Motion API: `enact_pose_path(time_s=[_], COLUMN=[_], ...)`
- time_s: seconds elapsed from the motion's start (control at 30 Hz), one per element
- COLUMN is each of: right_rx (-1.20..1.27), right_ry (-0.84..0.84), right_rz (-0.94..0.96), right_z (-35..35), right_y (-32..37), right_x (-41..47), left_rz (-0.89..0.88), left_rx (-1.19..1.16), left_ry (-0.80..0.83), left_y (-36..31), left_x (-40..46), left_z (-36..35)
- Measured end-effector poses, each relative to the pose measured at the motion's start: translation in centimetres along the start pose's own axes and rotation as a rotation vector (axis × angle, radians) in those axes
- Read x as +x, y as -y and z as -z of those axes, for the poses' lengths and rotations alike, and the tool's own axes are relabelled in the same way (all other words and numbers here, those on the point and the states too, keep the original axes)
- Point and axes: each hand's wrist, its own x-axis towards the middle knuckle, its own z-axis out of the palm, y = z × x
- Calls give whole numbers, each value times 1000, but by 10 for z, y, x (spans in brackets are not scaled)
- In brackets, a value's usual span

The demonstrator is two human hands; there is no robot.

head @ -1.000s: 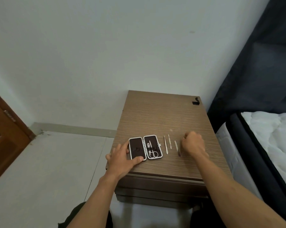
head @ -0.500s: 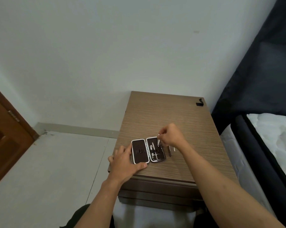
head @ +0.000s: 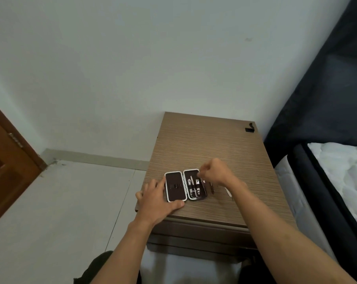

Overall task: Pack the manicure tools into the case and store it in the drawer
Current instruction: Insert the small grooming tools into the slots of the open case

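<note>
On the near left part of the nightstand (head: pixel 210 140) your case (head: pixel 185 185) lies open, both halves flat, long axis running away from you. Your left hand (head: pixel 157 198) rests spread and flat against the left half, forefinger along its outer edge and thumb at its near corner, pinning it. Your right hand (head: pixel 213 171) is curled over the far corner of the right half, fingertips bunched as if pinching a small tool; whether one is actually held there, you cannot tell. That right half already carries several tools in its loops. Two loose tools (head: pixel 211 187) lie just right of the case, partly hidden under your right forearm and roughly parallel to the case, so your right hand is the nearer one for them. Compared with half a second ago, your right hand sits a little farther over the case's top corner, while the left has not shifted.
</note>
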Motion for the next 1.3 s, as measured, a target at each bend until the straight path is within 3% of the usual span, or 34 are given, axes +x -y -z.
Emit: enact_pose_path(time_s=[0.17,0.37,0.77,0.93,1.13,1.3], right_rx=[12,-72,-151,-205,150,515], right_ry=[-220,-232,-172,-226,-221,-19], right_rz=[-144,-231,-112,-134,-133,-28], right_z=[24,20,2,-7,4,10], right_y=[-27,-40,-24,-14,-1,27], right_x=[4,-3,-3,-4,2,6], left_rz=[0,-3,-22,-20,-17,-8], left_rx=[-8,-5,-2,-50,-53,-65], left_ry=[4,5,-2,-3,3,2], left_y=[1,0,0,-2,-2,-1], left_x=[1,0,1,1,1,0], left_z=[-1,0,0,2,3,1])
